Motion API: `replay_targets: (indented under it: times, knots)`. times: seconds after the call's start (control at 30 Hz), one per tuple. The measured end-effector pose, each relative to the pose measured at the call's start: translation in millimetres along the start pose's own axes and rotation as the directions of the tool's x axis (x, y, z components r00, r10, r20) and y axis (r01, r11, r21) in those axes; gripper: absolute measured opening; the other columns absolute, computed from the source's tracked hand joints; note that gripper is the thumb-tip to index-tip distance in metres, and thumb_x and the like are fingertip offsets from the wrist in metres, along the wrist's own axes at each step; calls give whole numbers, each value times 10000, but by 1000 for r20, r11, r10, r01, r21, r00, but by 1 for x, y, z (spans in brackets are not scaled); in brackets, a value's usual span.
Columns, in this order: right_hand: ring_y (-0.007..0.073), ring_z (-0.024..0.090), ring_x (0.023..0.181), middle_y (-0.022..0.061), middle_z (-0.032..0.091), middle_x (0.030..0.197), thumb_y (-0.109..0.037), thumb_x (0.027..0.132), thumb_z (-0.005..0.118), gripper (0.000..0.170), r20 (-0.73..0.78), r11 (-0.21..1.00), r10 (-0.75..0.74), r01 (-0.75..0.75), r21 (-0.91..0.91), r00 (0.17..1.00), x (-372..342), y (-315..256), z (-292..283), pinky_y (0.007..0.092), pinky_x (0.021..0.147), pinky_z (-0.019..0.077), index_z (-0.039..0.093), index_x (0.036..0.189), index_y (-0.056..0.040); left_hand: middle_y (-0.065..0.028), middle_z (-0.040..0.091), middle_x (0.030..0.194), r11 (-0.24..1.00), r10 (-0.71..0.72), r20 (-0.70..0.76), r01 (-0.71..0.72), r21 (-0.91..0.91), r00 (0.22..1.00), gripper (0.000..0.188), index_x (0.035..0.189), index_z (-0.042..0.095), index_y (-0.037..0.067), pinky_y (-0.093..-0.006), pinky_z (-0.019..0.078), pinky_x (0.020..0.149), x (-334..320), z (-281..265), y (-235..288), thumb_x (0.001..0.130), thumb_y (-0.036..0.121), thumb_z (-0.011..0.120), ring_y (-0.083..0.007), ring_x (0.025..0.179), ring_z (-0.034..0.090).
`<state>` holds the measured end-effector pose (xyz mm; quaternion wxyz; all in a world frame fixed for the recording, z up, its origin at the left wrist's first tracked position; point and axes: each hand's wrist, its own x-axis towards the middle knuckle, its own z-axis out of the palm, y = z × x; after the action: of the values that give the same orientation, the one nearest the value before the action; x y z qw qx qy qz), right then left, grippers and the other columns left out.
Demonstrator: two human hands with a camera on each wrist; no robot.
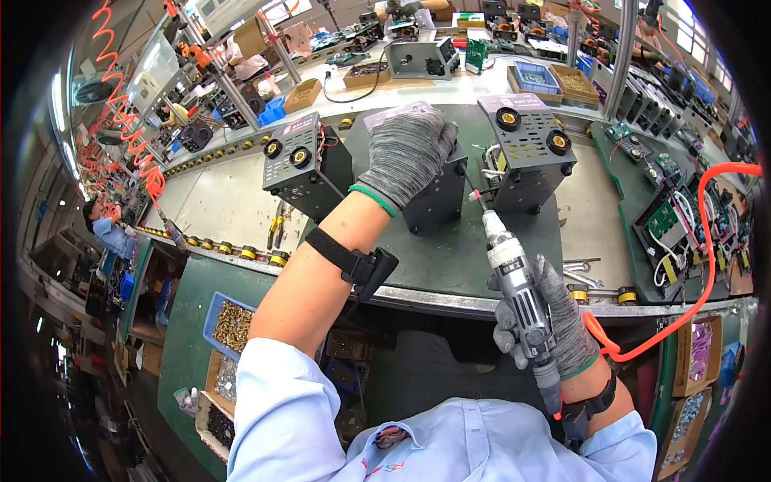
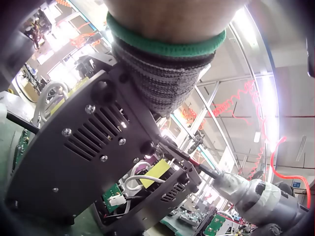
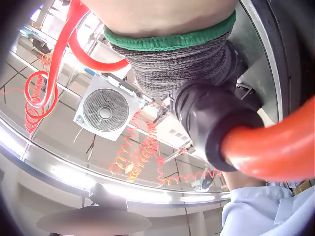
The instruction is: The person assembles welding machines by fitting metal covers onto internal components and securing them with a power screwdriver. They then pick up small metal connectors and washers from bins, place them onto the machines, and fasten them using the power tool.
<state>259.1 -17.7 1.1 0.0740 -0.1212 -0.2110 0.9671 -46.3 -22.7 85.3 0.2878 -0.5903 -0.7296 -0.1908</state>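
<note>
My gloved left hand (image 1: 405,153) grips the top of the middle black metal case (image 1: 436,201), its fingertips partly hidden. Several screw heads and a row of slots show on a case side (image 2: 83,157) in the left wrist view. In my gloved right hand (image 1: 569,325) is a pneumatic screwdriver (image 1: 518,281), fingers wrapped round its body. Its long bit (image 2: 202,166) slants up to the edge of the middle case, close by the left hand. The right wrist view shows the red air hose (image 3: 275,152) entering the tool's black end fitting (image 3: 206,118).
Similar cases with round brass-coloured terminals stand left (image 1: 309,165) and right (image 1: 526,157). Yellow-handled pliers (image 1: 277,229) and wrenches (image 1: 582,273) lie near the bench edge. Circuit boards (image 1: 666,213) fill the right side. Screw bins (image 1: 233,321) sit low left. The hose loops at right.
</note>
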Motion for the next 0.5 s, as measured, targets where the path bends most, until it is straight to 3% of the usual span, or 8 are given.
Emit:
replay_targets:
  times: [0.07, 0.23, 0.3, 0.43, 0.5]
  knots:
    - [413, 717, 648, 211, 672, 801, -663, 1009, 483, 787, -12, 999, 12, -12, 39, 1000, 0, 0, 1, 453, 394, 613, 548, 1308, 62, -148, 681, 782, 997, 32, -39, -35, -69, 999, 291, 819, 684, 75, -472, 546, 723, -2, -2, -1, 953, 332, 652, -341, 777, 704]
    - [438, 716, 683, 232, 668, 822, -658, 1007, 490, 842, 101, 988, 10, -25, 152, 995, 1, 2, 7, 483, 420, 622, 502, 1348, 112, -161, 677, 765, 999, -23, 7, 23, 33, 1000, 343, 818, 701, 67, -485, 545, 706, -3, -4, 2, 949, 374, 620, -358, 744, 698]
    - [385, 708, 686, 191, 668, 845, -684, 986, 509, 825, 81, 999, 4, -8, 39, 997, -2, 1, 8, 446, 436, 628, 473, 1394, 33, -170, 679, 767, 998, -5, 7, 5, -59, 1000, 350, 811, 707, 73, -496, 543, 693, -4, 4, -4, 969, 360, 584, -366, 741, 695]
    - [436, 716, 693, 200, 672, 818, -713, 980, 485, 849, 32, 1000, 1, -1, 8, 999, 2, 2, -4, 520, 459, 634, 467, 1378, 37, -182, 716, 831, 999, 37, 106, -36, -20, 994, 292, 867, 751, 91, -509, 565, 695, -5, 14, -8, 951, 305, 571, -382, 792, 715]
    - [450, 713, 686, 203, 672, 820, -695, 989, 489, 856, 51, 1000, -10, 8, 22, 999, 3, 3, 1, 571, 460, 625, 421, 1408, 49, -170, 732, 851, 1000, -21, 120, 22, -2, 993, 261, 886, 761, 98, -507, 574, 706, -2, 9, -2, 925, 298, 598, -361, 808, 731]
